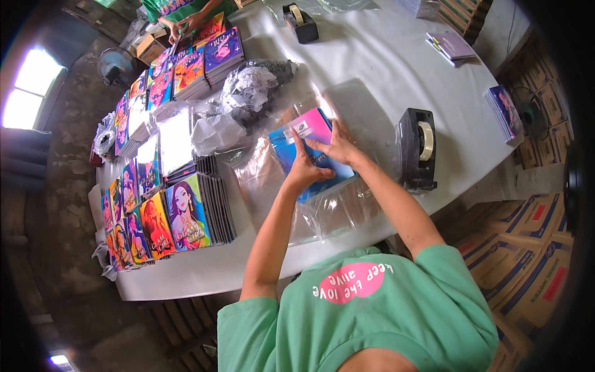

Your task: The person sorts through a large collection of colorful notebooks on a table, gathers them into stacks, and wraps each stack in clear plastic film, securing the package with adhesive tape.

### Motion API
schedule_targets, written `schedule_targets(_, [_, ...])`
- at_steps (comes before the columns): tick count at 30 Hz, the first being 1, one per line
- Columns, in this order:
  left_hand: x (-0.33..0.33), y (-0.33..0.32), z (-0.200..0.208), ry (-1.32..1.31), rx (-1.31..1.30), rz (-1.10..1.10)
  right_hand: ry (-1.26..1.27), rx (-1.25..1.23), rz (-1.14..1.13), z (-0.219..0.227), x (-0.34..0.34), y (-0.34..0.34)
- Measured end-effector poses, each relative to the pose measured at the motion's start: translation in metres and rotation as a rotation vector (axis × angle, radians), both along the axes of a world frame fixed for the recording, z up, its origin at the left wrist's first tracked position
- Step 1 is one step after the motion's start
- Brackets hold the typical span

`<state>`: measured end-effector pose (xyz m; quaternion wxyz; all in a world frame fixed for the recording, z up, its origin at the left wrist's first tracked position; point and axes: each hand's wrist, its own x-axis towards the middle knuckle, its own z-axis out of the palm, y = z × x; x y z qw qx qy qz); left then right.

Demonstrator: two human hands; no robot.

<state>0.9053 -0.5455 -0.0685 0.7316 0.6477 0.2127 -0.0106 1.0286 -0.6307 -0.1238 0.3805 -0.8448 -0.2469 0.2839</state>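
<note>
A stack of spiral notebooks (286, 150) with a blue and pink cover lies before me, on top of clear plastic bags. My left hand (305, 168) rests on the cover with its fingers apart, the index finger reaching a white label (300, 129) near the top edge. From the right, my right hand (339, 146) lies over the same cover with spread fingers, one of them along the far right edge. Clear plastic wrap (328, 214) spreads out under and around the stack. How many notebooks are under my hands is hidden.
To the right stands a black tape dispenser (419, 149); another dispenser (300, 23) is farther off. Notebook stacks (189, 214) fill the left side, beside crumpled plastic (248, 87). A co-worker's hands (181, 26) are over the far stacks. Cartons (527, 248) stand right of the table.
</note>
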Motion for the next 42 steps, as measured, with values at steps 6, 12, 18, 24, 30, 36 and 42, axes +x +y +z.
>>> schedule_targets(6, [-0.018, 0.018, -0.006, -0.078, -0.195, 0.061, -0.108, -0.151, 0.128, -0.008, -0.006, -0.005])
schedule_targets(12, [-0.129, 0.106, -0.043, 0.125, 1.128, -0.411, -0.151, -0.076, 0.160, -0.044, 0.005, -0.001])
schedule_targets(18, [-0.040, 0.120, -0.002, 0.173, 0.986, -0.051, -0.039, -0.120, 0.170, -0.024, 0.001, -0.007])
schedule_targets(24, [0.081, 0.171, -0.023, 0.217, 0.778, -0.114, -0.064, -0.184, 0.185, -0.003, -0.007, -0.010])
schedule_targets(30, [0.070, 0.142, -0.013, -0.441, 1.355, 0.423, -0.092, -0.175, 0.236, -0.005, -0.005, -0.015])
schedule_targets(36, [-0.039, 0.046, 0.005, -0.095, 0.936, -0.347, -0.049, -0.173, 0.144, 0.009, -0.011, -0.016])
schedule_targets(42, [-0.044, 0.041, -0.017, -0.103, 0.848, -0.374, -0.099, -0.148, -0.325, 0.035, -0.025, -0.060])
